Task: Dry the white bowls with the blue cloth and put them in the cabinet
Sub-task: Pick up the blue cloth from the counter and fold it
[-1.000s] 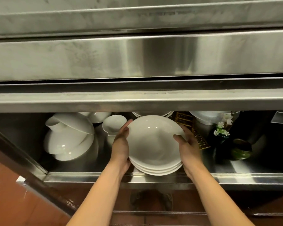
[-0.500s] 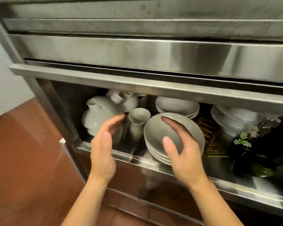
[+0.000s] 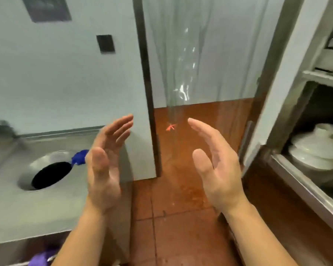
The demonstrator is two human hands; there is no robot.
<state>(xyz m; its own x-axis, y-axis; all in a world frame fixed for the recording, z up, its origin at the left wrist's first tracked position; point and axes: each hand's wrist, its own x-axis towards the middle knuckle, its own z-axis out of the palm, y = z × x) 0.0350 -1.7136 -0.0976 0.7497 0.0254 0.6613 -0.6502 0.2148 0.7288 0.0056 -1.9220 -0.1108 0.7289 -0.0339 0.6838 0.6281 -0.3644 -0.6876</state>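
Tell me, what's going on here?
A person holds both hands empty and open: the left hand and the right hand are raised, palms facing each other, above the red floor. The open cabinet on the right holds stacked white dishes. On the steel counter to the left, what looks like the blue cloth lies beside a round hole.

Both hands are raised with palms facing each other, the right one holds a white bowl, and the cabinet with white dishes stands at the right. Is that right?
Not quite. The head view shows the right hand holding nothing: its fingers are straight, like the left hand. The rest stands: palms face each other, and the cabinet with white dishes is at the right.
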